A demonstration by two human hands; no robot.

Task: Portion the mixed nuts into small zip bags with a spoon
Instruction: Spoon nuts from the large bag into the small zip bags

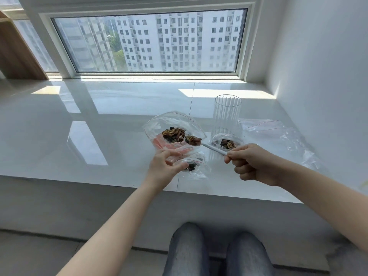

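Right hand (pixel 252 166) clamped on loaded spoon (pixel 201 143), left hand (pixel 165 166) pinching small bag (pixel 196 168) just below.

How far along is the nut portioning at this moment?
Done: one small bag by the glass already holds nuts. In hand: the right hand holds a loaded spoon beside the large bag, while the left hand holds a second small bag with few nuts. Left: empty bags at right.

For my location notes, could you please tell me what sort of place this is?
Probably a high-rise flat: the person sits at a wide glossy white window ledge below a window facing apartment towers, with a wooden shelf at the left.
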